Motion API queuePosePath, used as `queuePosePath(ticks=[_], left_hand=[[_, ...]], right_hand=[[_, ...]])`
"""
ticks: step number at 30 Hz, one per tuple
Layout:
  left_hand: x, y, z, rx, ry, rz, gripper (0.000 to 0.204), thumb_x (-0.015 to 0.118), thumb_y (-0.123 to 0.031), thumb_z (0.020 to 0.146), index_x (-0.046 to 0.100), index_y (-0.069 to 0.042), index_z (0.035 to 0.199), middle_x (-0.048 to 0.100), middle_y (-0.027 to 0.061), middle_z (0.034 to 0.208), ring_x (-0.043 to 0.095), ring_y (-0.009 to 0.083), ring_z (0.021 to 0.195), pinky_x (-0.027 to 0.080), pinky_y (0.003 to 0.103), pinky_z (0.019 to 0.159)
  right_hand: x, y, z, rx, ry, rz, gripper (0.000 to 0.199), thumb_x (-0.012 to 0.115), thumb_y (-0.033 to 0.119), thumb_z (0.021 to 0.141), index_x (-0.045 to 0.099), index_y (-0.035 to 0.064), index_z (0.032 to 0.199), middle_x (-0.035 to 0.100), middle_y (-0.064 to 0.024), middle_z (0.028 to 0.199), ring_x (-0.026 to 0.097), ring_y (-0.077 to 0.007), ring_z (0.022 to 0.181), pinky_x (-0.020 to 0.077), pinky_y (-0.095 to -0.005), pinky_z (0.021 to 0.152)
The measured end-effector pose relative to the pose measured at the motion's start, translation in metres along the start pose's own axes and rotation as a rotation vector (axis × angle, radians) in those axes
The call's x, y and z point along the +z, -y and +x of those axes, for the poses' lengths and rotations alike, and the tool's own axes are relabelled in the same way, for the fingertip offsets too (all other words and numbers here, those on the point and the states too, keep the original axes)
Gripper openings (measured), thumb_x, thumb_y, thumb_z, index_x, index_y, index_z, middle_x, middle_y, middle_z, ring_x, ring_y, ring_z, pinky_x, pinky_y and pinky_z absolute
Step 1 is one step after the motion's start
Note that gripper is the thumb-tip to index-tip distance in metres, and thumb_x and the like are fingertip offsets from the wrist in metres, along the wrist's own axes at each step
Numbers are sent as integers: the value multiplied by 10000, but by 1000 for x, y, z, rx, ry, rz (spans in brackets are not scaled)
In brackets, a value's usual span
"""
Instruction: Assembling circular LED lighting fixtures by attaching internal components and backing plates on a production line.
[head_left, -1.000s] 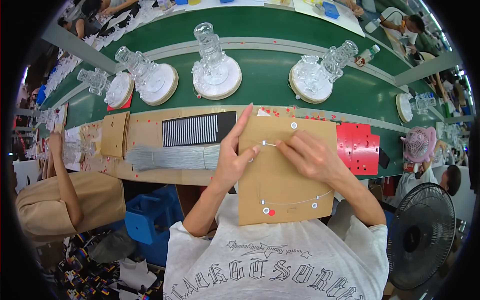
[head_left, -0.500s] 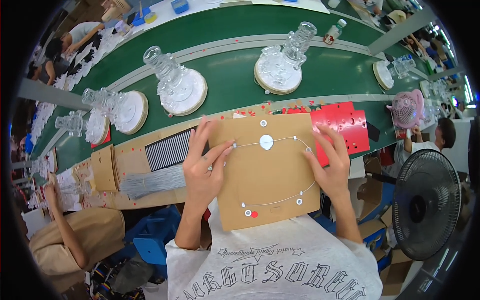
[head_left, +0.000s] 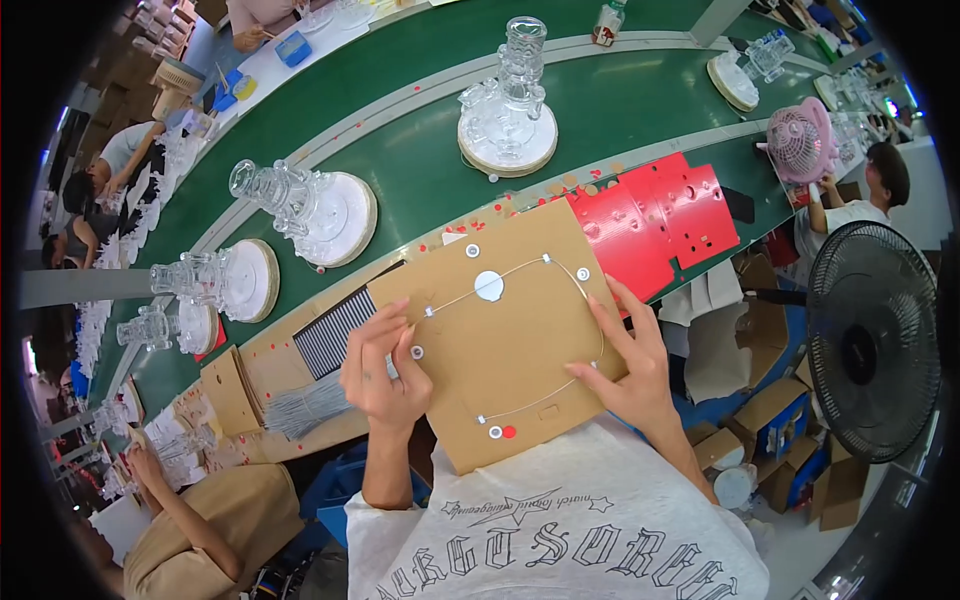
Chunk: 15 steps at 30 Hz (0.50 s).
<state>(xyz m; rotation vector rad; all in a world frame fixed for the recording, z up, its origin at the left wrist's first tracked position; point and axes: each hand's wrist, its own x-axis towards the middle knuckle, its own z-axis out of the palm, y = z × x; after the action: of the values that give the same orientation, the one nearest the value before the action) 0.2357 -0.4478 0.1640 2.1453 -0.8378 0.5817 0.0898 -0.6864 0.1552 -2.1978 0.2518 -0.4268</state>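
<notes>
A tan cardboard board (head_left: 510, 345) lies tilted in front of my chest, its lower edge against my shirt. A thin pale wire (head_left: 530, 407) curves across it, held down by small white clips. The wire passes over a round white cutout (head_left: 489, 286). My left hand (head_left: 385, 370) is at the board's left edge, fingers curled and thumb close to the index finger; whatever may be between them is too small to tell. Spread over the right edge, my right hand (head_left: 632, 365) touches the board and wire with its thumb and fingertips apart.
A red perforated sheet (head_left: 655, 225) lies beyond the board. Left of it are a black-and-white striped panel (head_left: 340, 330) and a bundle of grey wires (head_left: 305, 405). Clear glass pieces on round white bases (head_left: 345, 220) stand on the green table. A black fan (head_left: 865, 340) stands at right.
The board has turned anticlockwise. My left hand has drawn back from the wire's upper end to the board's left edge. My right thumb has moved lower along the curved wire.
</notes>
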Motion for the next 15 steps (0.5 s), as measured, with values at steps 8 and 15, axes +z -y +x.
queuePosePath(ticks=[8, 15], left_hand=[[2, -3, 7, -148, -76, -99, 174, 578, 7, 962, 577, 83, 806, 670, 182, 857, 725, 349, 903, 576, 385, 802], [15, -2, 3, -497, -70, -743, 356, 443, -129, 1059, 554, 70, 785, 642, 157, 824, 689, 289, 854, 542, 389, 819]], right_hand=[[3, -9, -8, 37, 2, 70, 581, 809, 40, 698, 674, 11, 1262, 542, -252, 1419, 578, -384, 1265, 474, -417, 1035], [-2, -17, -3, -7, 16, 105, 507, 786, 12, 692, 712, 2, 1194, 563, -267, 1396, 612, -388, 1231, 495, -410, 1013]])
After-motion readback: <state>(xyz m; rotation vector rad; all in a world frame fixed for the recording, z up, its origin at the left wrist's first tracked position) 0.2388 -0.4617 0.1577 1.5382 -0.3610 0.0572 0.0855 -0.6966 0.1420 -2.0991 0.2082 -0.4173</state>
